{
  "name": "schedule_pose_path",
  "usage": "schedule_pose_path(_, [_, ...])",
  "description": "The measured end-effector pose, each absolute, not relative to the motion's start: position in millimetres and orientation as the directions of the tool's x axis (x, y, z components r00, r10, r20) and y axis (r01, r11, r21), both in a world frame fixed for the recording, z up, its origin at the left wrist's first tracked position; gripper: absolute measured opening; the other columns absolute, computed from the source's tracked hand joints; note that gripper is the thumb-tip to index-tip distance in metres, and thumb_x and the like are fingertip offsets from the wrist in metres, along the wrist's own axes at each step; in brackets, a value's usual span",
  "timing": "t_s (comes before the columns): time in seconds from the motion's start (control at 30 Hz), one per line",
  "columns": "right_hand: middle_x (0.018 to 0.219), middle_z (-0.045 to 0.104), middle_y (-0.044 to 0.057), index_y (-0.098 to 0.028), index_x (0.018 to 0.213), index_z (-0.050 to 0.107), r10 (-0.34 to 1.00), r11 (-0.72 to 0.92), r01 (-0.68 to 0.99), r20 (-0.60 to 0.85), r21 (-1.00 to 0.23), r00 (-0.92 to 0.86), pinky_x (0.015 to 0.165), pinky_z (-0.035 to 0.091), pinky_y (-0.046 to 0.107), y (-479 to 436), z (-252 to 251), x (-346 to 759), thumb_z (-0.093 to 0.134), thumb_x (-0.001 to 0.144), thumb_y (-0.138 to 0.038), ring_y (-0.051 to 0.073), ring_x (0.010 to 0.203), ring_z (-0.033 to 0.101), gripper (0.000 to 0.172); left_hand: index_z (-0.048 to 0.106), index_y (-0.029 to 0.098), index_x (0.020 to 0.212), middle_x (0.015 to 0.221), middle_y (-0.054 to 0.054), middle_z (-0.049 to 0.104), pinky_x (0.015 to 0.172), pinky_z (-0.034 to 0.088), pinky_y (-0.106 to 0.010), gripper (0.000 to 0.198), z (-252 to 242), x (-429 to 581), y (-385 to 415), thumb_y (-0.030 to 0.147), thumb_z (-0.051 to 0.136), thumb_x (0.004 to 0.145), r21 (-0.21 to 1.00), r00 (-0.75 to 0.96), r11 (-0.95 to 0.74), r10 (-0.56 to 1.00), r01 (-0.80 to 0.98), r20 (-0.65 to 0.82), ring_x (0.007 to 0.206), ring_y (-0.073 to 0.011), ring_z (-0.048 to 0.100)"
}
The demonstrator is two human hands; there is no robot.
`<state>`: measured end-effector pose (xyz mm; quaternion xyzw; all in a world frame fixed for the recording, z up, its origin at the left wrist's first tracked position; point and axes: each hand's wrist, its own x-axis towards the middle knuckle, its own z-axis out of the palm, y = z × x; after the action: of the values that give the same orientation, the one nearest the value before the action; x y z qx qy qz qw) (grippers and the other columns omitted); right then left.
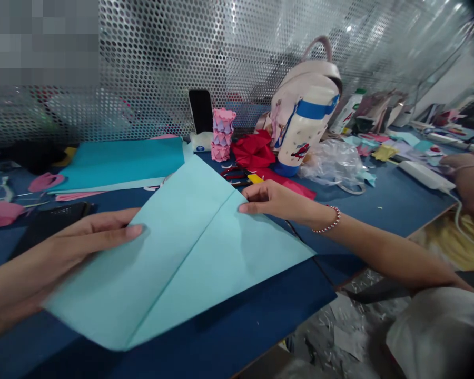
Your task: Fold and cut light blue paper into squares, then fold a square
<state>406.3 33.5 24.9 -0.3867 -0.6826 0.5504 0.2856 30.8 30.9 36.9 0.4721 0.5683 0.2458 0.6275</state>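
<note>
While the left hand [90, 234] lies along the left edge of a pale blue sheet of paper [181, 263], its fingers stretch flat over the top face and its thumb is hidden underneath, so the grip is closed on that edge. The right hand [276, 202], with a beaded bracelet [332, 221] at its wrist, comes in from the right, and its grip is closed on the upper right edge of the same sheet, fingertips on the paper. The sheet is held a little above the dark blue desk [379, 205], tilted, with a shadow under its near side. A straight crease runs through it from the far point down to the near corner, and one flap lies folded over along that crease.

Just beyond the sheet a larger teal sheet [122, 160] lies flat on the desk, with pink paper scraps [45, 181] to its left. A black flat thing [51, 221] lies near the left hand, partly covered by it. Further back a dark phone [201, 110] stands upright against a perforated metal screen [161, 52], and just beside it rises a small tower of folded pink paper [222, 134]. To the right of that lie a crumpled red paper shape [254, 150], a white bottle [306, 131] with a blue band, a pale backpack [300, 84] behind it, and a clear plastic bag [332, 160]. At the far right edge another person's hand [468, 171] rests on the desk, well apart from the sheet
</note>
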Motion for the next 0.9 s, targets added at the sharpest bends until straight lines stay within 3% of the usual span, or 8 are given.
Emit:
schedule_pose_path(0.13, [0.079,0.055,-0.004,-0.019,0.086,0.064,0.777,0.204,0.234,0.012,-0.951,-0.630,0.061,0.039,0.024,36,34,398,0.085,0.091,-0.068,0.011,0.070,0.048,0.054,0.081,0.042,0.139,0.110,-0.004,0.091,0.078,0.075,-0.046,0.058,12,11,22,0.066,0.087,0.086,0.870,0.394,0.405,0.778,0.281,-0.490,0.100,-0.0392,0.088])
schedule_pose_path(0.23, [0.079,0.045,-0.005,-0.020,0.080,0.055,0.665,0.409,0.256,0.093,-0.876,-0.741,0.066,0.036,0.025,41,41,389,0.075,0.102,-0.065,0.011,0.073,0.042,0.054,0.077,0.040,0.145,0.114,-0.006,0.091,0.081,0.075,-0.048,0.073,12,14,16,0.068,0.093,0.080,0.904,0.481,0.292,0.772,0.313,-0.416,0.104,-0.0397,0.088])
schedule_pose_path(0.33, [0.080,0.041,-0.004,-0.022,0.079,0.047,0.584,0.556,0.248,0.161,-0.793,-0.795,0.071,0.038,0.026,42,47,373,0.069,0.108,-0.052,0.012,0.075,0.039,0.047,0.077,0.032,0.143,0.114,-0.006,0.091,0.076,0.075,-0.043,0.081,33,32,15,0.053,0.103,0.069,0.890,0.384,0.282,0.824,0.359,-0.417,0.101,-0.0366,0.088])
schedule_pose_path(0.43, [0.102,0.064,0.001,-0.021,0.104,0.062,0.566,0.649,0.226,0.261,-0.727,-0.782,0.085,0.049,0.029,34,51,356,0.067,0.109,-0.036,0.015,0.088,0.055,0.016,0.079,0.028,0.135,0.110,-0.005,0.091,0.072,0.074,-0.039,0.074,59,52,14,0.046,0.104,0.068,0.871,0.325,0.338,0.829,0.358,-0.455,0.097,-0.0348,0.089])
schedule_pose_path(0.5, [0.137,0.070,0.008,-0.022,0.134,0.063,0.566,0.702,0.189,0.378,-0.687,-0.732,0.102,0.054,0.033,26,53,348,0.066,0.109,-0.029,0.019,0.111,0.065,0.027,0.082,0.025,0.125,0.111,-0.006,0.091,0.073,0.074,-0.037,0.066,70,60,14,0.048,0.103,0.067,0.906,0.326,0.331,0.853,0.265,-0.407,0.099,-0.0351,0.089])
schedule_pose_path(0.57, [0.156,0.065,0.010,-0.024,0.149,0.060,0.545,0.758,0.160,0.479,-0.633,-0.688,0.117,0.052,0.038,18,54,346,0.065,0.111,-0.027,0.021,0.134,0.065,0.038,0.083,0.024,0.119,0.111,-0.006,0.091,0.073,0.074,-0.036,0.064,75,64,13,0.046,0.105,0.063,0.934,0.302,0.312,0.885,0.175,-0.353,0.097,-0.0344,0.089])
schedule_pose_path(0.67, [0.147,0.074,0.009,-0.024,0.137,0.071,0.511,0.818,0.178,0.549,-0.547,-0.661,0.123,0.051,0.042,8,56,351,0.067,0.114,-0.030,0.024,0.141,0.066,0.025,0.084,0.023,0.112,0.109,-0.006,0.091,0.070,0.074,-0.037,0.060,76,61,12,0.048,0.106,0.062,0.939,0.259,0.303,0.905,0.164,-0.337,0.092,-0.0337,0.089])
schedule_pose_path(0.9, [0.132,0.079,0.010,-0.022,0.116,0.077,0.496,0.860,0.217,0.660,-0.461,-0.564,0.112,0.059,0.040,0,63,362,0.078,0.108,-0.031,0.022,0.126,0.073,0.012,0.085,0.025,0.119,0.114,-0.008,0.091,0.069,0.075,-0.036,0.062,71,50,11,0.060,0.102,0.069,0.955,0.260,0.253,0.922,0.156,-0.287,0.102,-0.0365,0.088])
